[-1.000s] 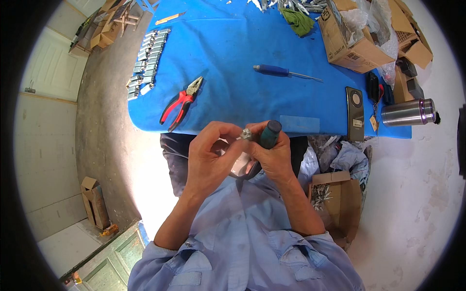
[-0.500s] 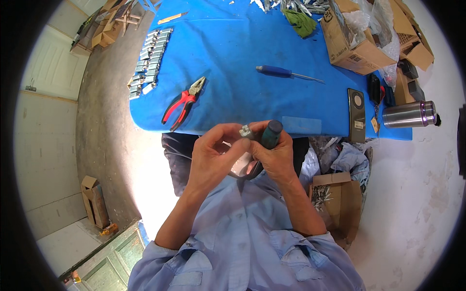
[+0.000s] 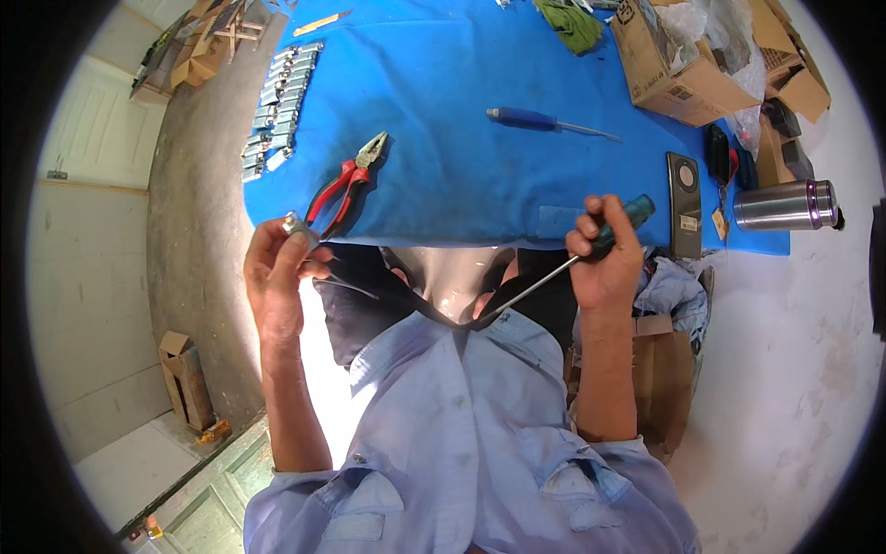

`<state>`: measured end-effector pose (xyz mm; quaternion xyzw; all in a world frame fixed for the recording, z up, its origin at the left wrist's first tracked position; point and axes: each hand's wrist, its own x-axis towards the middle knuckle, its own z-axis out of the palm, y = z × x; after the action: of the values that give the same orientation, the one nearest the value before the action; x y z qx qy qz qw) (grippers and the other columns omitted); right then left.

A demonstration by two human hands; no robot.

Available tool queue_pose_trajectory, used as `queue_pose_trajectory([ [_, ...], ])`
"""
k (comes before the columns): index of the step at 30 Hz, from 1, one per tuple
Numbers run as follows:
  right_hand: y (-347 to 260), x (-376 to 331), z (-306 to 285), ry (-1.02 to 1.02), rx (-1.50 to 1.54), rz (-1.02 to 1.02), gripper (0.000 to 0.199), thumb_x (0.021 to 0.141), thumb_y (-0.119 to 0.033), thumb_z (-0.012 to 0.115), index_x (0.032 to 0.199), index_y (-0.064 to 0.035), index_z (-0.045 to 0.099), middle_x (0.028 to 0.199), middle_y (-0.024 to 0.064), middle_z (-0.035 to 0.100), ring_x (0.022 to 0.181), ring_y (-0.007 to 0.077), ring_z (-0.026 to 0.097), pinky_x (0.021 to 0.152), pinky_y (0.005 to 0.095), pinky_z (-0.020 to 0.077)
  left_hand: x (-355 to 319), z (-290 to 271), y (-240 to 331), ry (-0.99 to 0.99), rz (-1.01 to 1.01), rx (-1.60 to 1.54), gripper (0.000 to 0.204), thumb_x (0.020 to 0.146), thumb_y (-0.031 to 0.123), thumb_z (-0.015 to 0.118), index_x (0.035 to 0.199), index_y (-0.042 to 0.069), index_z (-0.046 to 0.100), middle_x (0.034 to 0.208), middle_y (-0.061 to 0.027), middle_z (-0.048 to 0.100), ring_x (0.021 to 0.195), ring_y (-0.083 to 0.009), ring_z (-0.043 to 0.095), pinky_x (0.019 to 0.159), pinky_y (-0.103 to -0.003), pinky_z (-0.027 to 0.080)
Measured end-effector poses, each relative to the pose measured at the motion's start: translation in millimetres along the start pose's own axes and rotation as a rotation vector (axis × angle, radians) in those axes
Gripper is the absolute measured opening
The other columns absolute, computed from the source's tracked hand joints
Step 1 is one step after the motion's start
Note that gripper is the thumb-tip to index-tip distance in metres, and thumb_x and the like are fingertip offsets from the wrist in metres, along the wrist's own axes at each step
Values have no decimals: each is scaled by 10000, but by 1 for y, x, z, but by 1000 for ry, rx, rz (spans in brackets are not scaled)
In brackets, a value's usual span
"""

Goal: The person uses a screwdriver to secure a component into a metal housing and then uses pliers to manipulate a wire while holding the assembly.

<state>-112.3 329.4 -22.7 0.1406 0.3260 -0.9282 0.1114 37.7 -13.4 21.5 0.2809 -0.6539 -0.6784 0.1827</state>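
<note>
My left hand (image 3: 280, 277) is closed on a small silvery metal part (image 3: 297, 226), pinched between thumb and fingers just off the table's near edge. What kind of part it is does not show clearly. In my right hand (image 3: 604, 254) is a screwdriver (image 3: 637, 209) with a dark green handle; its long thin shaft points down and left toward my lap. Red-and-black pliers (image 3: 343, 192) lie on the blue cloth, close to my left hand. Two rows of silvery metal parts (image 3: 293, 92) stand at the table's left edge.
A blue-handled screwdriver (image 3: 528, 118) lies mid-table on the blue-covered table (image 3: 434, 83). To the right are a phone (image 3: 684, 194), a steel flask (image 3: 784, 205) and a cardboard box (image 3: 678, 88) of plastic wrap. A green cloth (image 3: 570, 26) and a utility knife (image 3: 323, 22) lie farther back.
My hands have moved apart from over my lap. The left went left with the metal part, toward the pliers; the right went right, carrying the green screwdriver.
</note>
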Motion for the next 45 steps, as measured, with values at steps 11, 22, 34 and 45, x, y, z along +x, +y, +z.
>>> queue_pose_trajectory([
  [11, -19, 6, -28, 23, 120, -21, 103, 1049, -162, 683, 1070, -81, 623, 1000, 46, 643, 746, 130, 539, 584, 280, 415, 33, -71, -21, 51, 49, 362, 256, 973, 88, 749, 1207, 8, 683, 972, -36, 700, 811, -117, 672, 727, -284, 576],
  [22, -6, -1, -32, 117, -39, -49, 98, 1048, -161, 685, 1094, -84, 645, 1006, 39, 654, 767, 119, 547, 584, 276, 408, 78, -93, -9, 57, -4, 296, 296, 1013, 101, 721, 1259, -59, 679, 1055, -117, 754, 865, -167, 729, 747, -301, 615],
  [34, -16, 10, -34, 119, -119, -79, 126, 1042, -183, 705, 1125, -103, 653, 1020, 24, 650, 781, 105, 540, 602, 271, 427, 125, -120, -22, 113, 8, 353, 285, 1003, 179, 764, 1192, -28, 715, 985, -71, 755, 838, -129, 701, 725, -281, 573],
  [45, -15, 16, -24, 92, -138, -64, 116, 1044, -174, 701, 1126, -112, 648, 1013, 23, 637, 787, 103, 540, 595, 267, 422, 130, -115, -46, 255, 220, 551, 265, 994, 196, 749, 1116, -38, 738, 919, -93, 769, 803, -166, 715, 713, -298, 574],
])
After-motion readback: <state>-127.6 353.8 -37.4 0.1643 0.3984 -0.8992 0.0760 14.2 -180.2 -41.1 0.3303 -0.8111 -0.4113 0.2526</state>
